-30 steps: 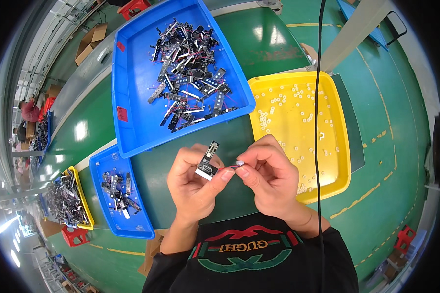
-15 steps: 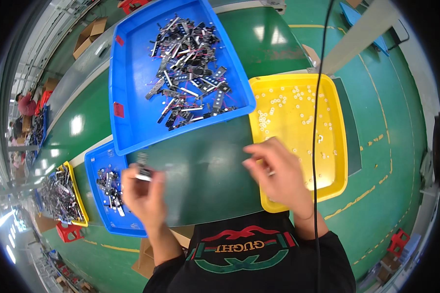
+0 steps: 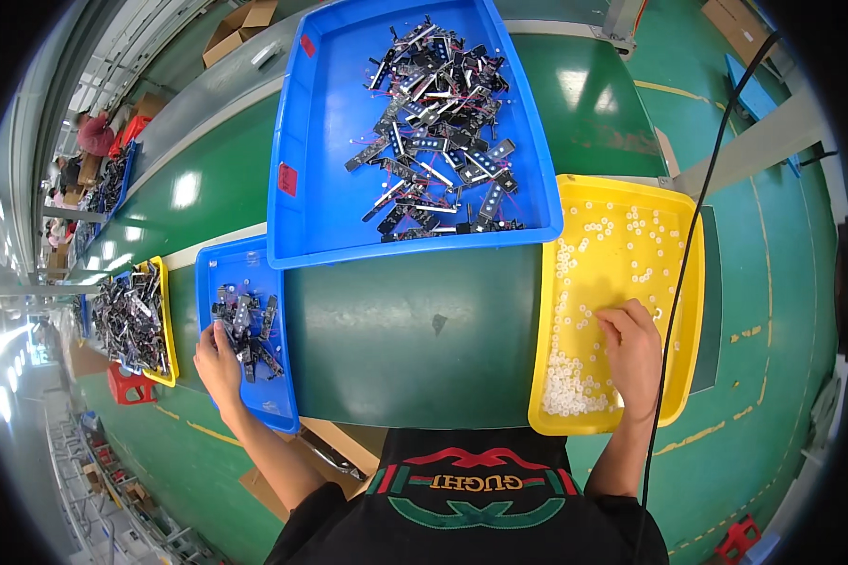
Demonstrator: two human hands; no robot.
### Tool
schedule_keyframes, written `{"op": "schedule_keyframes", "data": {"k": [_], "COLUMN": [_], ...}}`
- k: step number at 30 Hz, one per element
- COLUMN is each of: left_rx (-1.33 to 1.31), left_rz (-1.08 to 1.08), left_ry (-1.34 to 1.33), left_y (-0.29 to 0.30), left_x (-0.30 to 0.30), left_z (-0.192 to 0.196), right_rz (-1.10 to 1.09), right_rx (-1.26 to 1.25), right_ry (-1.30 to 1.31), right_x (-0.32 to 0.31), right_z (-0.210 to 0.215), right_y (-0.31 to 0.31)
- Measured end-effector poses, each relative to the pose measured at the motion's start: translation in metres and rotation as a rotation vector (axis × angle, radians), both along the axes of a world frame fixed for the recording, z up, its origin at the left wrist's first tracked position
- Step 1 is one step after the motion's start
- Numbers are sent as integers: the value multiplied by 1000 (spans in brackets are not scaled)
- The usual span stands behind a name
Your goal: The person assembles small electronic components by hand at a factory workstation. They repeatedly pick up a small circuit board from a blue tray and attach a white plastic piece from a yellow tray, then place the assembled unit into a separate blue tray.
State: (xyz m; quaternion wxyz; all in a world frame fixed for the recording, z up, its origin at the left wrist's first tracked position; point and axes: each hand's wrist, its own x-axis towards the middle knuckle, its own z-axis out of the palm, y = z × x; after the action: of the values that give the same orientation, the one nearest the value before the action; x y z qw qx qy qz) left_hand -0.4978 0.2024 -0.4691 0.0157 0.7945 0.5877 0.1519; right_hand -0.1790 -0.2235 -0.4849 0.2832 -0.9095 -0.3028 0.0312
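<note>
My left hand (image 3: pixel 219 365) reaches over the left rim of the small blue tray (image 3: pixel 285 400). Its fingertips are drawn together at a pile of black strip-shaped electronic parts (image 3: pixel 245 320), and whatever they pinch is hidden among the parts. Over the yellow tray (image 3: pixel 548 282) is my right hand (image 3: pixel 634 353), thumb and fingers pinched together just above the tray's floor. Anything between those fingertips is too small to make out. Small white rings (image 3: pixel 575 386) lie scattered around that hand, heaped most thickly in the near left corner.
A large blue tray (image 3: pixel 297 221) full of black parts with thin red wires stands at the far side of the dark green tabletop (image 3: pixel 396 348). A black cable (image 3: pixel 693 226) hangs across the yellow tray. Another yellow tray (image 3: pixel 168 325) of parts sits far left, beside a red stool (image 3: pixel 130 384).
My left hand has moved left to the small blue tray; the black part it carried cannot be told apart now. My right hand has moved right, over the yellow tray. The view has shifted.
</note>
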Motion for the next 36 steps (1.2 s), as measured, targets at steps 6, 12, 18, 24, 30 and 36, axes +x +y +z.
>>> {"op": "schedule_keyframes", "data": {"k": [6,12,18,24,30,36], "left_rx": [237,-198,-225,-279,-465,-837], "left_rz": [-226,-772,-981,-919,-718,-673], "left_ry": [-209,-310,-17,34,-255,-876], "left_y": [-31,-108,-109,-85,-59,-71], "left_x": [78,220,273,263,235,203], "left_z": [26,42,31,40,63,74], "right_rz": [-83,-70,-168,-163,-134,-20], "right_rx": [-35,-7,57,177,130,18], "right_ry": [99,66,131,76,16,6], "right_x": [-5,-2,-6,-5,-1,-3], "right_z": [9,6,15,8,7,9], "right_y": [4,-4,-5,-8,-7,-7]}}
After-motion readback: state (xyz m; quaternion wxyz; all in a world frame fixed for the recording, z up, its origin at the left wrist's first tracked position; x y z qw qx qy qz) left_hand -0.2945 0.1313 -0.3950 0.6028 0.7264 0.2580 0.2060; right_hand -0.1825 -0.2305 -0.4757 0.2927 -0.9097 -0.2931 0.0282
